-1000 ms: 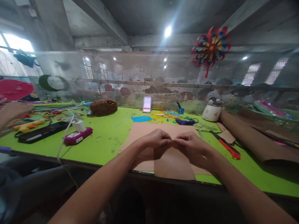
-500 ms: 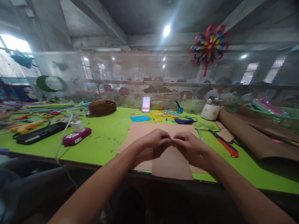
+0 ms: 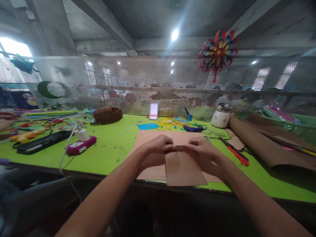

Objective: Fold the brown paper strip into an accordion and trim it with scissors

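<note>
A strip of brown kraft paper (image 3: 186, 171) hangs down toward me over the table's front edge, its far end folded over. My left hand (image 3: 161, 144) pinches the left end of that fold between thumb and fingers. At the fold's right end my right hand (image 3: 199, 147) pinches it the same way. A short band of folded paper shows between the two hands. Larger flat sheets of brown paper (image 3: 150, 169) lie beneath on the green table (image 3: 108, 148).
To the right lie a red and black utility knife (image 3: 238, 155) and a brown paper roll (image 3: 261, 144). A blue glue gun (image 3: 195, 128) and a white bottle (image 3: 220, 117) stand behind. On the left are a purple power strip (image 3: 81, 145), a black case (image 3: 44, 141) and a person's hand (image 3: 7, 115).
My hands have moved apart from touching, showing the folded edge between them. The paper strip has shifted slightly right. A person's hand shows more clearly at the far left.
</note>
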Demonstrator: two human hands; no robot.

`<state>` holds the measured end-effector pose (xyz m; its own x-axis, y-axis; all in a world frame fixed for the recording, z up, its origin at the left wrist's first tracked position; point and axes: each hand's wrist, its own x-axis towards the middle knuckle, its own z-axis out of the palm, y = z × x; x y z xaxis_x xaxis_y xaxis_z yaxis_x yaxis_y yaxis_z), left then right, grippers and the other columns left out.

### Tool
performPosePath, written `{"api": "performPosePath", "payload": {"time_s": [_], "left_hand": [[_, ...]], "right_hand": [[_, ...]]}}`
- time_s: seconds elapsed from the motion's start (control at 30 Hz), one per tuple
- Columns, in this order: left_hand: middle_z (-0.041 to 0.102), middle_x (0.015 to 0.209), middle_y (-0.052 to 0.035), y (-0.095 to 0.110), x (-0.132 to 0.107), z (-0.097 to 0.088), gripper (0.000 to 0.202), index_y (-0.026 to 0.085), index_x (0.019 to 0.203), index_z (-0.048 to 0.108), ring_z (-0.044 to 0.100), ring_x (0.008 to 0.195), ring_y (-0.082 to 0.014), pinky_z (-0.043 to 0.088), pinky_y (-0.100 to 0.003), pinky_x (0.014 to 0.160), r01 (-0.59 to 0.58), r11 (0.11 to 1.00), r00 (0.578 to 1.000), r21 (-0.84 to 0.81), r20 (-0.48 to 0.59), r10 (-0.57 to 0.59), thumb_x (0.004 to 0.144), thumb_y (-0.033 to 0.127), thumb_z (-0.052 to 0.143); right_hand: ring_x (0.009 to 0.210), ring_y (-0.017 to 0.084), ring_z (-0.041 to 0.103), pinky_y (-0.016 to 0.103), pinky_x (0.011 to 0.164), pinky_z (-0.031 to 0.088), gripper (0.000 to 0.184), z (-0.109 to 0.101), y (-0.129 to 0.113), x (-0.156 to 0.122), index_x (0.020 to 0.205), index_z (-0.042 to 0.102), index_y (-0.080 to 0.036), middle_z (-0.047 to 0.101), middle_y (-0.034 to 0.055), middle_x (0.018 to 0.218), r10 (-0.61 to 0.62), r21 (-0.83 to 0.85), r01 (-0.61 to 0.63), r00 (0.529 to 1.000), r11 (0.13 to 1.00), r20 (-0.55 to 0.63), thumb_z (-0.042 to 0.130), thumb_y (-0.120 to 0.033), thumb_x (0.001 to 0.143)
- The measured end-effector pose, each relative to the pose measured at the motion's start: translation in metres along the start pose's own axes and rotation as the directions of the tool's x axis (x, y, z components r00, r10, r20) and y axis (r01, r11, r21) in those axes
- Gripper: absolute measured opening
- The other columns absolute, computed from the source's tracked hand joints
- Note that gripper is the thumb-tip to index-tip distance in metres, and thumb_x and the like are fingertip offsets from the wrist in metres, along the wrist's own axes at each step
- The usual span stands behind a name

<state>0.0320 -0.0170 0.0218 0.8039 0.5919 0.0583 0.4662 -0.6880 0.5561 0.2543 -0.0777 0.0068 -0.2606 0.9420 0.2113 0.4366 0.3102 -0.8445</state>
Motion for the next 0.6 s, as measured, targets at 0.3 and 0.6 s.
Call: {"api": "performPosePath", "payload": {"time_s": [0.3,0.6], "left_hand": [[0.05,0.053,0.0026,-0.013,-0.003,-0.008,0.042,0.012,0.08,0.061,0.044,0.049,-0.0081,0.033,-0.02,0.05,0.029,0.955,0.992,-0.294,0.125,0.009,0.077,0.053,0.055],[0.049,0.06,0.0034,-0.014,-0.009,-0.011,0.035,0.013,0.081,0.06,0.044,0.053,-0.0072,0.035,-0.02,0.053,0.034,0.879,0.991,-0.476,0.128,0.032,0.074,0.047,0.062]], "right_hand": [[0.044,0.007,0.032,0.023,0.045,0.02,0.041,-0.016,0.013,-0.001,0.059,0.048,-0.016,0.04,-0.0056,0.048,-0.008,-0.024,0.011,0.995,1.0,0.104,0.053,-0.052,0.078],[0.049,0.009,0.04,0.023,0.05,0.032,0.041,-0.021,0.012,-0.001,0.059,0.055,-0.014,0.046,-0.0029,0.051,-0.051,0.146,0.062,0.996,0.987,-0.078,0.057,-0.051,0.078]]}}
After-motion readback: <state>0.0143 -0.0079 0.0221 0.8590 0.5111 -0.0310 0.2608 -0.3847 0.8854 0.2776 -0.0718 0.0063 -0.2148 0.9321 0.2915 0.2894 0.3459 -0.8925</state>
